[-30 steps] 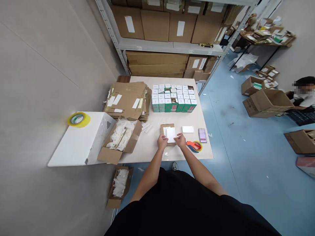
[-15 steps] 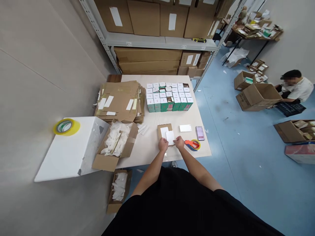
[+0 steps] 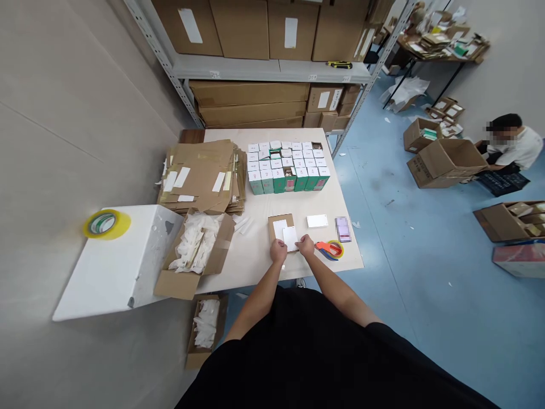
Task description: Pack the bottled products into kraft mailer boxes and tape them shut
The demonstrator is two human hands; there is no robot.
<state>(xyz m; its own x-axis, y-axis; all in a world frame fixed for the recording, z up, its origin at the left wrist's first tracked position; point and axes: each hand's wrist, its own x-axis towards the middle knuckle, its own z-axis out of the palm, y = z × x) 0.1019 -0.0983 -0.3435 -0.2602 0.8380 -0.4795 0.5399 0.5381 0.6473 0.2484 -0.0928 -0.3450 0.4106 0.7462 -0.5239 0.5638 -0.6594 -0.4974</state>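
Note:
My left hand (image 3: 279, 250) is closed in a pinch at the lower left edge of a white label (image 3: 290, 235). At the label's right edge, my right hand (image 3: 305, 245) pinches it too. The label lies over a small flat brown cardboard package (image 3: 281, 218), overlapping another white label (image 3: 278, 226) on it. Just right of my right hand are orange-handled scissors (image 3: 324, 246) and a yellow tape roll (image 3: 339, 245). A white rectangular box or stack of labels (image 3: 317, 221) and a purple-screened phone (image 3: 343, 229) lie beyond them.
Rows of white-and-green boxes (image 3: 289, 165) stand at the table's back. Flattened cardboard (image 3: 200, 176) and a carton of white wrapping (image 3: 223, 250) are on the left. Yellow tape (image 3: 121, 223) sits on a white box (image 3: 106, 267). A person (image 3: 519, 145) sits by cartons at right.
The camera view has shifted slightly, moving the table leftward in the picture. Both hands stay at the white label over the cardboard package, with little visible movement.

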